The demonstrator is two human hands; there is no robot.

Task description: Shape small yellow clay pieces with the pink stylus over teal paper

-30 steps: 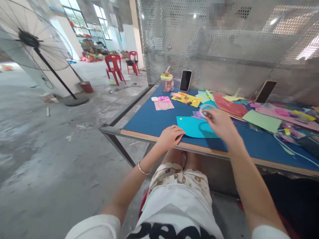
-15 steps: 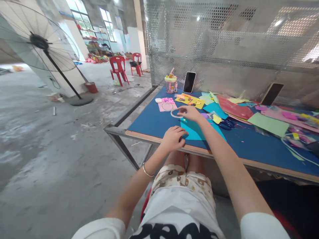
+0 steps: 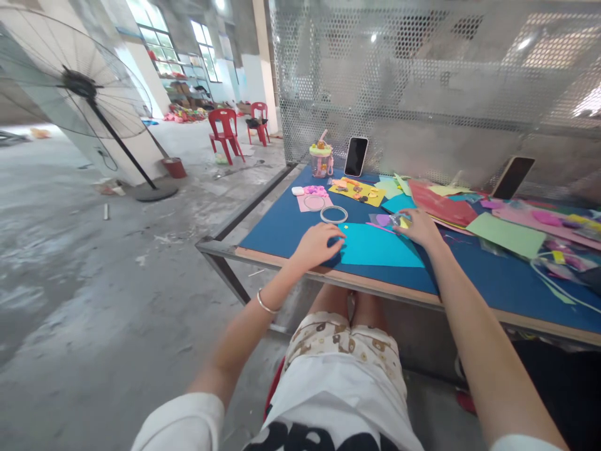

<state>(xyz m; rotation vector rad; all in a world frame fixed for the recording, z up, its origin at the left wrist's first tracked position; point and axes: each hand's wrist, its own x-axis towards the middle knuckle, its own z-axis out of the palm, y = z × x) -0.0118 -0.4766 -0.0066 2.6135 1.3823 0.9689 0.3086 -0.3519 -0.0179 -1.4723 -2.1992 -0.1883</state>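
Note:
A bright blue sheet (image 3: 375, 246) lies flat near the table's front edge, with a small yellow star shape (image 3: 346, 227) at its upper left. My left hand (image 3: 319, 245) rests over the sheet's left edge, fingers loosely bent and apart, holding nothing. Past the sheet's right side, my right hand (image 3: 421, 229) has its fingertips closed on a small clear plastic bag (image 3: 402, 220) with something yellow in it. A purple piece (image 3: 384, 220) lies beside the bag. Behind my left hand, a white ring like a tape roll (image 3: 333, 215) lies flat, untouched.
A pink card (image 3: 315, 202) and a yellow card (image 3: 361, 191) bear small pieces. Behind stand a decorated cup (image 3: 322, 163) and a phone (image 3: 356, 156) against a perforated metal screen (image 3: 422, 94). Coloured sheets (image 3: 444, 207) pile up at right. A large fan (image 3: 79, 82) stands at left.
My right hand has let go of the white ring and moved right to the small plastic bag. My left hand has shifted slightly left and away from me.

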